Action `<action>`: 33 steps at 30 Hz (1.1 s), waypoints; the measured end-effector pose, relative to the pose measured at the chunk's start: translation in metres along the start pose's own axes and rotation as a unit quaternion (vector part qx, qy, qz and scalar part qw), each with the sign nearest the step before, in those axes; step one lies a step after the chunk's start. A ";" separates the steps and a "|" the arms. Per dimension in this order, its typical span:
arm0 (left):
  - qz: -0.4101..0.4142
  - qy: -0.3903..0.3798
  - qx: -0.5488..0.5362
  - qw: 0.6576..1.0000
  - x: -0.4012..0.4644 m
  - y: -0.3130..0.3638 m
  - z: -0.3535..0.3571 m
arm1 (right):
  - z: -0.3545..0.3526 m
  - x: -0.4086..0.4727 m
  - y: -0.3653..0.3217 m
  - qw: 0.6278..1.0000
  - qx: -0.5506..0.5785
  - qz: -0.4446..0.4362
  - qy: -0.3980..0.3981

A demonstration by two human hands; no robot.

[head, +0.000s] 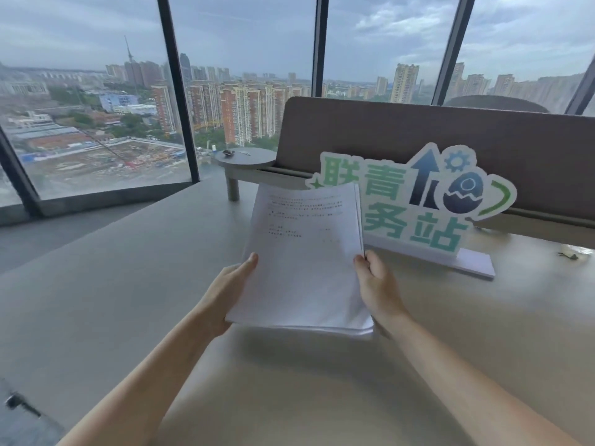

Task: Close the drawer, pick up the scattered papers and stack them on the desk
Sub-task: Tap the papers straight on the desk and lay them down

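A stack of white printed papers (304, 259) is held a little above the beige desk (128, 300), tilted up at its far end. My left hand (227, 292) grips the stack's left edge, thumb on top. My right hand (378, 288) grips the right edge, thumb on top as well. The sheets look roughly squared, with the lower edges slightly fanned. A shadow lies on the desk under the stack. No drawer is in view.
A cut-out sign with green characters (415, 207) stands on a white base just behind the papers. A brown divider panel (450, 136) runs along the desk's back. A small round shelf (246, 157) sits at its left end. Tall windows (96, 107) lie beyond.
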State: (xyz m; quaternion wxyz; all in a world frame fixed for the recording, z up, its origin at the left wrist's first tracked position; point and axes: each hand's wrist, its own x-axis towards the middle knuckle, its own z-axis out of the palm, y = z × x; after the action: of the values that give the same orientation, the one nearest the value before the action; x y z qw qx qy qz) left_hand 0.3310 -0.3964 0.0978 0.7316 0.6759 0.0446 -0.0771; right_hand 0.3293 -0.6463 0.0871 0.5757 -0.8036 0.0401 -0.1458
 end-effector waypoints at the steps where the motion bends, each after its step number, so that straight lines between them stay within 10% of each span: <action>1: 0.012 0.021 0.018 1.000 0.008 0.001 -0.018 | 0.020 0.007 -0.001 1.000 0.005 0.003 -0.008; 12: 0.070 0.168 0.176 0.967 0.092 0.014 -0.184 | 0.200 0.082 -0.025 0.988 0.067 0.079 -0.116; 33: 0.043 0.116 0.383 0.916 0.216 0.045 -0.312 | 0.334 0.135 -0.073 0.982 -0.125 0.110 -0.092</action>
State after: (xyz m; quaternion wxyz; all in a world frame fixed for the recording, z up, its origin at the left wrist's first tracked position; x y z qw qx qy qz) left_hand 0.5633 -0.0937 0.0801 0.4093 0.9097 0.0672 0.0216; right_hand 0.5444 -0.3484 0.0829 0.4845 -0.8698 0.0930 -0.0006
